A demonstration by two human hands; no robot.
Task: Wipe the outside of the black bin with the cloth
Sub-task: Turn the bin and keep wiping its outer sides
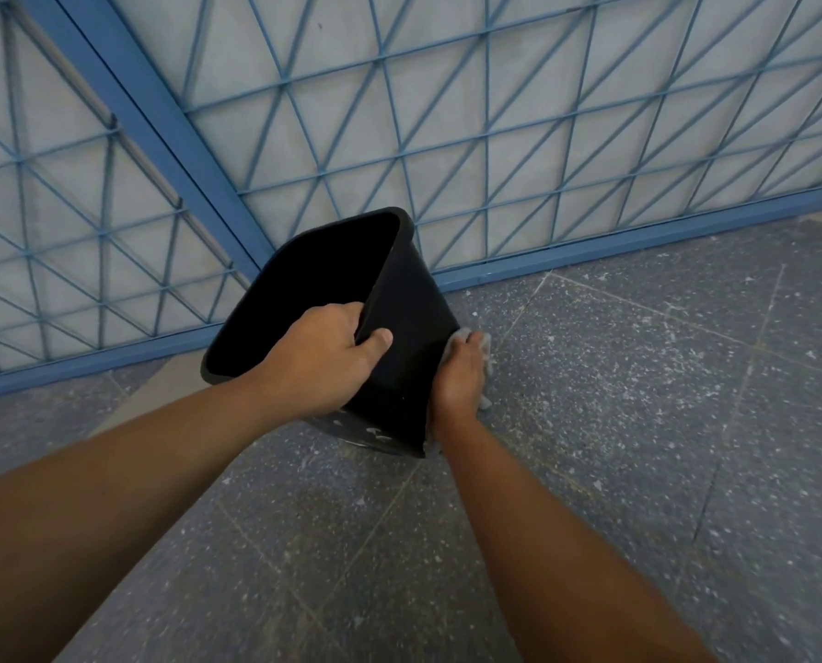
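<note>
The black bin [406, 299] is tilted, its open mouth turned up and to the left, its base low near the floor. My left hand [320, 358] grips the bin's near rim, fingers inside and thumb on the outer wall. My right hand [459, 380] presses a grey cloth [481, 339] flat against the bin's right outer side. Only the edges of the cloth show around the hand. Pale smudges mark the bin's lower wall near its base.
A blue metal gate with a wire lattice [495, 150] stands right behind the bin, its bottom rail [638, 239] along the floor. The floor is grey speckled terrazzo [638, 423] in front and to the right.
</note>
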